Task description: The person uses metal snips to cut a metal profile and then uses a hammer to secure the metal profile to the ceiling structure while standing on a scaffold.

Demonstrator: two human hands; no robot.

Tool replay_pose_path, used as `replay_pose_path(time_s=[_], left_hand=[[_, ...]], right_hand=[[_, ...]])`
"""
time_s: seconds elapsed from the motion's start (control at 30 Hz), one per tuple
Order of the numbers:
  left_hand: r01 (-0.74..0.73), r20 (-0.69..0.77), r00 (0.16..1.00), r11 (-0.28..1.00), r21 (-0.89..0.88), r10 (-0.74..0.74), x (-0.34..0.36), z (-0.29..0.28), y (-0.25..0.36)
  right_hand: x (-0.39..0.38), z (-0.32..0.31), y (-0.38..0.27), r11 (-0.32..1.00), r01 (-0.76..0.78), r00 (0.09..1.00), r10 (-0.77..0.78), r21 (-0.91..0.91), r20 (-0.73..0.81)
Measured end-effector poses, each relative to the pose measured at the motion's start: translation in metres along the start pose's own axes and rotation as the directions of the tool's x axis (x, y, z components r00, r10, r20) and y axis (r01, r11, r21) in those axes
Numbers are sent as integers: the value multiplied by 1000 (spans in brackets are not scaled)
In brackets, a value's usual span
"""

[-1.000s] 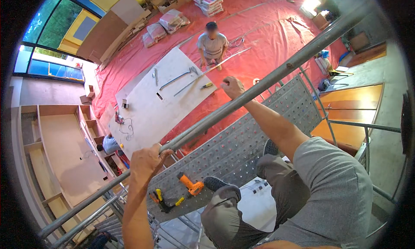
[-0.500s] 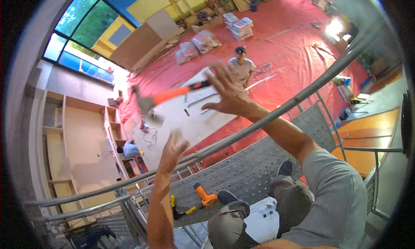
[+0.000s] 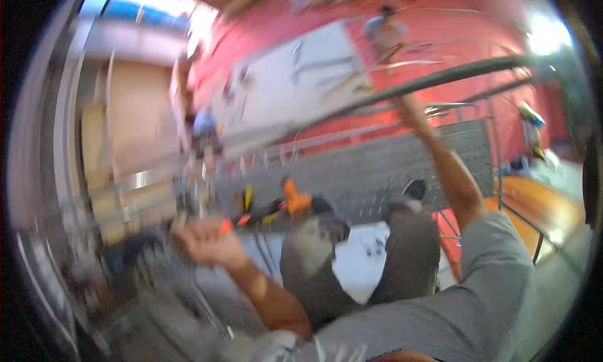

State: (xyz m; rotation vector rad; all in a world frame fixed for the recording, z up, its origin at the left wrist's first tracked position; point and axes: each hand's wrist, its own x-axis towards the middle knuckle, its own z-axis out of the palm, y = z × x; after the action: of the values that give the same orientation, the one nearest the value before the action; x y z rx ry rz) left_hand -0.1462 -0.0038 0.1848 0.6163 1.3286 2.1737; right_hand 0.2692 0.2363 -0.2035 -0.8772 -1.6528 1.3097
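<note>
The picture is smeared by motion. My left hand (image 3: 207,239), low at the left beside the scaffold frame, has its fingers curled round a hammer (image 3: 227,225). Bits of its orange handle show past the hand; its head cannot be made out. Out ahead to the right, my right hand (image 3: 409,110) closes on the scaffold's metal guardrail (image 3: 458,74), its fingers partly hidden there. An orange drill-shaped tool (image 3: 296,200) lies on the perforated platform (image 3: 370,167) near my feet, with a yellow-handled tool (image 3: 249,197) to its left.
Below the guardrail a person (image 3: 384,34) is on the red floor covering (image 3: 264,32), beside a large pale board (image 3: 295,63). Another person in blue (image 3: 205,123) is by the wooden cabinet (image 3: 141,120) at left. Orange panels (image 3: 524,198) lie at right.
The hammer, earlier up near my spread right hand, is now low in my left hand. My right hand has come down to the guardrail. The view has swung downward.
</note>
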Motion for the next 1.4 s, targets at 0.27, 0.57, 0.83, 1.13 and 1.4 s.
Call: replay_pose_path(time_s=[0.27, 0.57, 0.83, 1.13, 1.4], left_hand=[[940, 92, 342, 342, -13, -935, -185, -10, -34], [762, 82, 645, 630, -151, -760, -281, -63, 36], [354, -127, 836, 348, 868, -534, -332, -317, 152], [862, -843, 500, -19, 507, 196, -352, -745, 170], [845, -842, 535, -18, 535, 65, -346, -837, 127]], right_hand=[[-194, 50, -271, 808, -582, 760, 501, -89, -413], [-340, 237, -484, 728, -634, 646, 684, -261, 339], [-404, 292, -455, 544, -835, 520, 829, -80, 208], [-425, 290, -413, 645, -763, 643, 764, -38, 53], [-438, 283, -383, 699, -698, 684, 715, -152, 145]])
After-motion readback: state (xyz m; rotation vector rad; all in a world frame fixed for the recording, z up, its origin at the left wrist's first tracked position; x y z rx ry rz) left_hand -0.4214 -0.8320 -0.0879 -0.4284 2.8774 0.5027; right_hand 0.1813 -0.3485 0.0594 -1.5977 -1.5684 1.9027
